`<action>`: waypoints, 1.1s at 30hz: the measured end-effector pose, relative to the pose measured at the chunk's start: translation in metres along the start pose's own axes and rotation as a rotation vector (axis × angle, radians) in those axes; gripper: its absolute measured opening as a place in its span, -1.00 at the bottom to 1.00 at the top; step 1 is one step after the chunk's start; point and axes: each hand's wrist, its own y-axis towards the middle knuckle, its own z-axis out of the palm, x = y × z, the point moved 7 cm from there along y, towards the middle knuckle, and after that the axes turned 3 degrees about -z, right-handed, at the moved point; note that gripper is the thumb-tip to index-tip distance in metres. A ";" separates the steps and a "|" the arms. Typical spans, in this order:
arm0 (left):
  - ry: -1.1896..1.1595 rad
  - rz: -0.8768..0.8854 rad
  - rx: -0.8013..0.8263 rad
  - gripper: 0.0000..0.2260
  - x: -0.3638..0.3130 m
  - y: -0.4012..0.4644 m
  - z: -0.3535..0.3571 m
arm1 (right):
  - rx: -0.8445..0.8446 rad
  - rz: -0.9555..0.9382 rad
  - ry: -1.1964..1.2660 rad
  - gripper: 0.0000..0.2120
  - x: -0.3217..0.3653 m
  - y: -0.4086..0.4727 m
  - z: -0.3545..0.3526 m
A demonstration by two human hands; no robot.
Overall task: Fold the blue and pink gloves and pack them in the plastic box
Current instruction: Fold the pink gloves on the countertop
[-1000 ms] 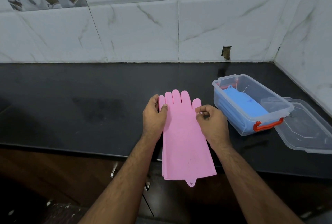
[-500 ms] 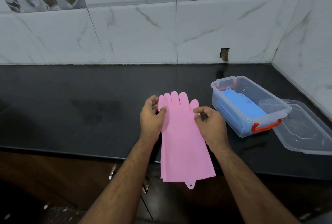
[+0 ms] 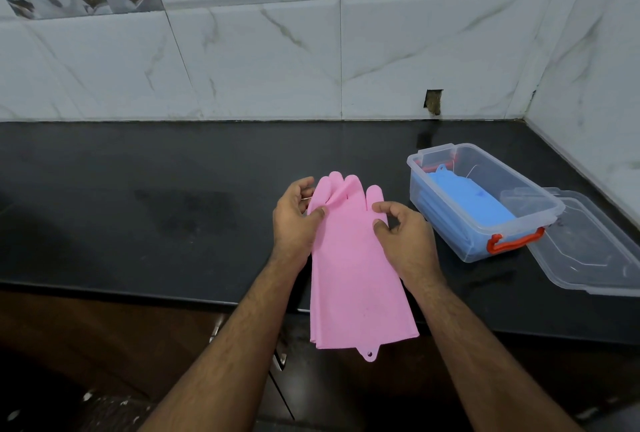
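Observation:
The pink gloves (image 3: pixel 356 272) lie stacked flat on the black counter, fingers pointing away and cuffs hanging past the front edge. My left hand (image 3: pixel 296 220) pinches their left side near the thumb, and one glove finger bends over there. My right hand (image 3: pixel 403 237) holds the right side just below the little finger with curled fingers. The blue gloves (image 3: pixel 467 203) lie folded inside the clear plastic box (image 3: pixel 526 196) with red handles, to the right of my hands.
The box's clear lid (image 3: pixel 595 255) rests on the counter against the box's right side. The black counter (image 3: pixel 156 209) ends at a front edge under the cuffs. Tiled walls close the back and the right corner.
The glove fingers near my left hand have started to bend over. My right hand has shifted slightly down the glove's right edge. The camera has tilted a little.

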 end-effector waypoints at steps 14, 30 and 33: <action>0.043 -0.010 -0.051 -0.63 0.004 0.004 -0.002 | 0.012 -0.006 -0.028 -0.64 0.007 -0.005 -0.003; 0.172 0.008 -0.080 -0.49 0.001 0.003 -0.003 | -0.055 -0.021 -0.018 -0.66 0.010 -0.007 -0.010; 0.149 -0.016 -0.062 -0.56 0.004 -0.001 -0.003 | -0.052 -0.001 -0.017 -0.69 0.008 -0.010 -0.012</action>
